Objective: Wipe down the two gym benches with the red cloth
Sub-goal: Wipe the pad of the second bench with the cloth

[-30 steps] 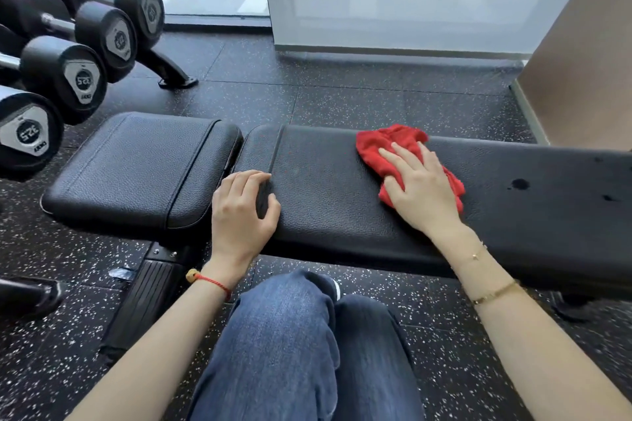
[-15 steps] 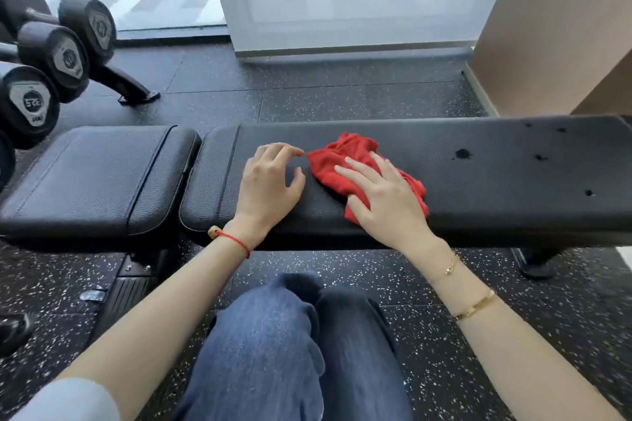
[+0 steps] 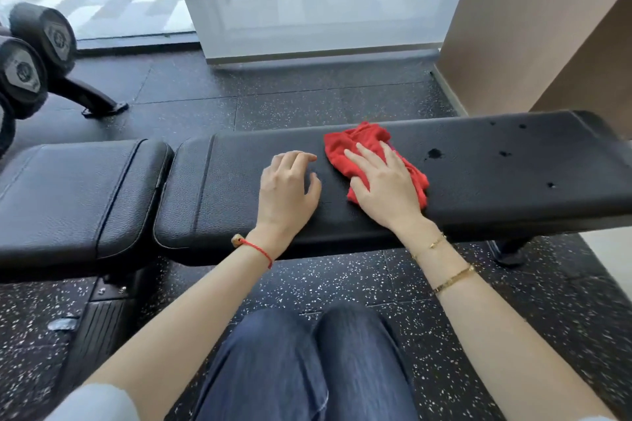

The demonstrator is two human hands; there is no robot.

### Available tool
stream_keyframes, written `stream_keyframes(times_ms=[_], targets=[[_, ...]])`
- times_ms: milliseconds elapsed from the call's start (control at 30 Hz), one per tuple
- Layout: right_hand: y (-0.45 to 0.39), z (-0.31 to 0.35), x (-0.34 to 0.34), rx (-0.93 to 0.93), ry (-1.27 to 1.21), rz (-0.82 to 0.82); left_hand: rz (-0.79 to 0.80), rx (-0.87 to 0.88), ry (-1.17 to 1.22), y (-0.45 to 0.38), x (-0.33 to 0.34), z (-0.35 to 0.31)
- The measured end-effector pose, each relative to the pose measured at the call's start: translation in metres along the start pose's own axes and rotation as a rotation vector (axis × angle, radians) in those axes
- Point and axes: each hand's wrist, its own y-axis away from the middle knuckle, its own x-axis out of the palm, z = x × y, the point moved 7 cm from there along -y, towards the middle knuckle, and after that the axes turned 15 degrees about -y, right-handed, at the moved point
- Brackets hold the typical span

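Black padding is mid-wipe: your left hand (image 3: pixel 289 186) rests loosely open on the bench (image 3: pixel 478 181), your right hand (image 3: pixel 384 183) presses the red cloth (image 3: pixel 362 143) flat beside it, and next you should sweep right over the dark spots (image 3: pixel 434 153).

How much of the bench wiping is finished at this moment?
Nothing looks finished. In hand: the right hand presses the cloth flat on the long pad; the left hand rests beside it. Left: the dark spots right of the cloth, the seat pad, and a second bench, not in view.
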Motion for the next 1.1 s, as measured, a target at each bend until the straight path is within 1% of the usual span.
stream_keyframes(times_ms=[67,133,200,333,400,600,867,967,1100], targets=[[0.019,0.003,0.002,-0.067,-0.006,0.021,0.018,-0.015,-0.030,0.000,0.010,-0.004],[0.027,0.000,-0.001,-0.079,-0.019,0.021,0.015,-0.021,-0.052,0.000,0.016,-0.003],[0.020,-0.006,-0.004,-0.059,-0.001,-0.004,-0.003,-0.020,-0.057,0.001,0.018,-0.002],[-0.012,-0.013,-0.006,0.052,0.051,-0.078,-0.007,0.012,-0.094,0.002,0.020,-0.003],[-0.020,-0.012,-0.003,0.084,0.063,-0.090,-0.004,0.023,-0.103,0.003,0.021,-0.004],[-0.019,-0.012,-0.004,0.084,0.068,-0.071,-0.011,0.054,-0.147,0.004,0.022,-0.007],[-0.019,-0.013,-0.004,0.066,0.065,-0.081,-0.019,0.038,-0.147,0.002,0.022,-0.007],[-0.018,-0.011,-0.004,0.036,0.051,-0.063,-0.022,0.016,-0.143,0.001,0.022,-0.006],[0.004,-0.013,-0.008,-0.086,0.012,0.020,0.004,-0.011,-0.122,0.003,0.023,-0.005]])
